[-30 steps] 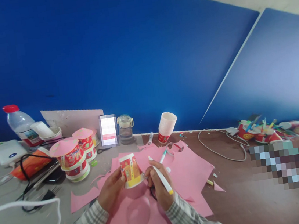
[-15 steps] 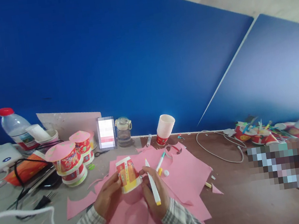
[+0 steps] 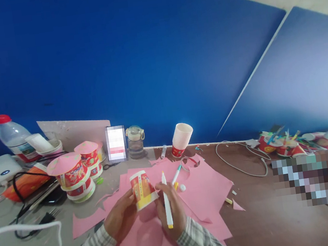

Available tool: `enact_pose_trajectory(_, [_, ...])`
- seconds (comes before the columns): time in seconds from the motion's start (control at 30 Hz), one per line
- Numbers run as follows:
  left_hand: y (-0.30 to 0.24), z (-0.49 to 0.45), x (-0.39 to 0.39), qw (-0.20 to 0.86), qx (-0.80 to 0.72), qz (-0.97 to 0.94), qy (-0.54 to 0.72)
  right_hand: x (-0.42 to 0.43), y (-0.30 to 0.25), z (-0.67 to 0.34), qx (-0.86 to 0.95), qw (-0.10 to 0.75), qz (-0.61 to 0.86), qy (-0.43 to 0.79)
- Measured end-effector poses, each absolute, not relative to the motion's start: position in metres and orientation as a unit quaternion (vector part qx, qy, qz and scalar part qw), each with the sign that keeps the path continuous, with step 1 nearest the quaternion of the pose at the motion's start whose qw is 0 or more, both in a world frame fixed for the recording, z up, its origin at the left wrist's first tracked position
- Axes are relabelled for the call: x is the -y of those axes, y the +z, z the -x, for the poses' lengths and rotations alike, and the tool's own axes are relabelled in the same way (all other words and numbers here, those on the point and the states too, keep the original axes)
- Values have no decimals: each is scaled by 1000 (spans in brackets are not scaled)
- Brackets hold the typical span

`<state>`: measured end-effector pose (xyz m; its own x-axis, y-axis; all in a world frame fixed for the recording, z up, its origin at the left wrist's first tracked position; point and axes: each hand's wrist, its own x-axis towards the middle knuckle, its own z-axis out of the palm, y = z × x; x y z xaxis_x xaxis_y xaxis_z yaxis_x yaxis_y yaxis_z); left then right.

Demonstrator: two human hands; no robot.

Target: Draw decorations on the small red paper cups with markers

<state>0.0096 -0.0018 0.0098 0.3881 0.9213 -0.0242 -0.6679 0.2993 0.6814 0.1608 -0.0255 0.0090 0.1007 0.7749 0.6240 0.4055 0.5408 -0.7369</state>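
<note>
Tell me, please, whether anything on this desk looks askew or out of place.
The stack of paper cups at the back appears to lean right instead of standing straight. A pink scrap lies loose on the brown tabletop, apart from the larger sheets.

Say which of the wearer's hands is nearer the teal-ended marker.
Right: the right hand is in front of the teal-ended marker; the left hand is farther left, holding the printed paper cup.
</note>
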Motion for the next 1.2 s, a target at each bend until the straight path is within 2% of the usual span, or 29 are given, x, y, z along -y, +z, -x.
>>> enact_pose_trajectory(0.37, [23, -14, 9, 765, -197, -381, 480, 27, 2, -165, 725, 559, 394, 79])
enact_pose_trajectory(0.53, [24, -11, 6, 719, -247, -440, 479, 29, 2, -166, 740, 544, 386, 87])
enact_pose_trajectory(0.7, [21, -9, 6, 709, -234, -460, 481, 31, 1, -165, 761, 521, 380, 78])
enact_pose_trajectory(1.2, [12, -11, 3, 677, -251, -466, 512, 30, 0, -164, 744, 529, 404, 56])
